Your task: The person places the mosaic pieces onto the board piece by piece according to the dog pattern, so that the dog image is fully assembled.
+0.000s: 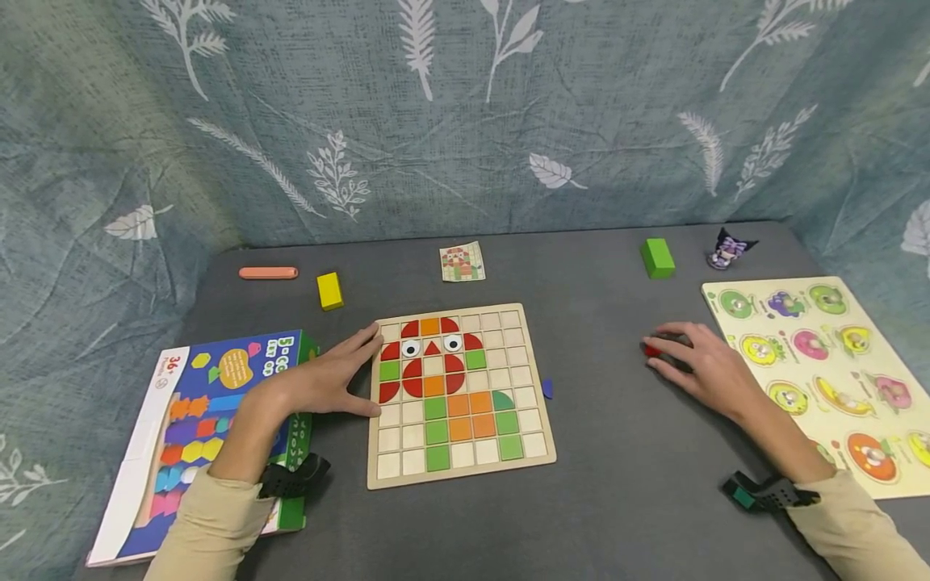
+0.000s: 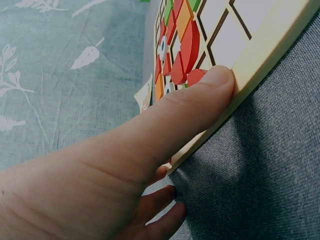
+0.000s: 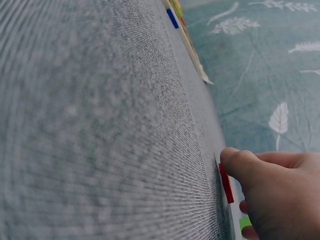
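My left hand [image 1: 330, 379] lies along the left side of a wooden mosaic board [image 1: 534, 424]. The thumb [image 2: 215, 82] rests on the board's rim, and the outstretched fingers reach its far left corner. Red, orange and green pieces and two eye discs [image 1: 411, 349] fill part of the grid as an owl-like figure. Right of the board, my right hand [image 1: 697, 367] pinches a small red piece [image 3: 226, 184] between thumb and fingertips, close to the tabletop. The fingers hide most of that piece in the head view. A blue piece [image 1: 548, 389] lies against the board's right edge.
A picture card [image 1: 462, 262] lies beyond the board. Yellow block [image 1: 330, 291] and orange stick [image 1: 268, 273] are at back left; green block [image 1: 657, 258] and figurine [image 1: 728, 248] at back right. A colourful box [image 1: 218, 420] is under the left forearm, a fruit board [image 1: 814, 379] by the right.
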A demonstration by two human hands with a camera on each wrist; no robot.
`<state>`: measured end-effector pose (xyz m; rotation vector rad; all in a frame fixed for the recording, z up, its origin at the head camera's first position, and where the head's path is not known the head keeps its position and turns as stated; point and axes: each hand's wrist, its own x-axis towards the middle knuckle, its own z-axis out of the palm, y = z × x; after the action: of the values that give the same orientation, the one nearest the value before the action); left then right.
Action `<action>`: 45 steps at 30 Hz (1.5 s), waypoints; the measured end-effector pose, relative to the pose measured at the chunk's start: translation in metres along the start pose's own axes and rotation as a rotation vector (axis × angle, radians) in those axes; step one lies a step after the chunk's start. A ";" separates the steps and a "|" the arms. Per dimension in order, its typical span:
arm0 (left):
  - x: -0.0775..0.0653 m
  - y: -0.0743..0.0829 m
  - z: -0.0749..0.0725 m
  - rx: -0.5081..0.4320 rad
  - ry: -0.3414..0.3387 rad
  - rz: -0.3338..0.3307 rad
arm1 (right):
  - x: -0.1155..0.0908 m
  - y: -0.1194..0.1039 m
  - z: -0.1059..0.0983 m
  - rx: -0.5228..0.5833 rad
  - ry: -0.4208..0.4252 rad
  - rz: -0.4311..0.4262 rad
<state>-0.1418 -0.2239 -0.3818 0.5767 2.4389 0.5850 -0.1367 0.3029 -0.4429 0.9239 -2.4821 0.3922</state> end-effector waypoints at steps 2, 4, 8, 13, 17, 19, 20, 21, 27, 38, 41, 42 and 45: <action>0.000 0.000 0.000 -0.005 0.002 0.002 | 0.001 0.001 0.001 0.025 0.007 -0.023; -0.001 -0.001 0.001 -0.012 0.002 0.001 | 0.001 0.001 0.001 0.060 0.010 -0.054; -0.001 -0.002 0.001 -0.019 0.000 0.002 | 0.004 0.002 0.000 0.129 -0.008 -0.092; -0.001 -0.003 0.001 -0.020 -0.007 -0.003 | 0.011 0.003 -0.004 0.125 -0.062 -0.099; -0.001 -0.002 -0.001 -0.024 -0.015 -0.014 | 0.019 0.002 -0.003 0.116 -0.084 -0.113; -0.002 -0.002 -0.002 -0.024 -0.016 -0.018 | 0.025 -0.002 0.003 0.130 -0.073 -0.131; -0.002 -0.002 -0.002 -0.025 -0.016 -0.018 | 0.030 -0.005 0.008 0.134 -0.063 -0.145; -0.003 -0.002 -0.002 -0.024 -0.014 -0.015 | 0.036 -0.009 0.013 0.142 -0.052 -0.160; -0.003 -0.002 0.002 -0.024 -0.007 0.011 | 0.089 -0.057 0.047 0.240 -0.034 -0.288; 0.000 -0.001 0.000 -0.025 -0.020 0.016 | 0.136 -0.142 0.072 0.290 -0.191 -0.290; -0.001 0.000 -0.001 -0.012 -0.018 0.015 | 0.137 -0.149 0.073 0.236 -0.211 -0.262; -0.001 0.000 -0.001 -0.006 -0.017 0.015 | 0.137 -0.150 0.074 0.223 -0.213 -0.255; -0.002 0.000 -0.001 0.001 -0.013 0.013 | 0.139 -0.153 0.075 0.211 -0.220 -0.238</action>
<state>-0.1409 -0.2257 -0.3802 0.5958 2.4253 0.5839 -0.1502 0.0847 -0.4200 1.3997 -2.5169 0.5020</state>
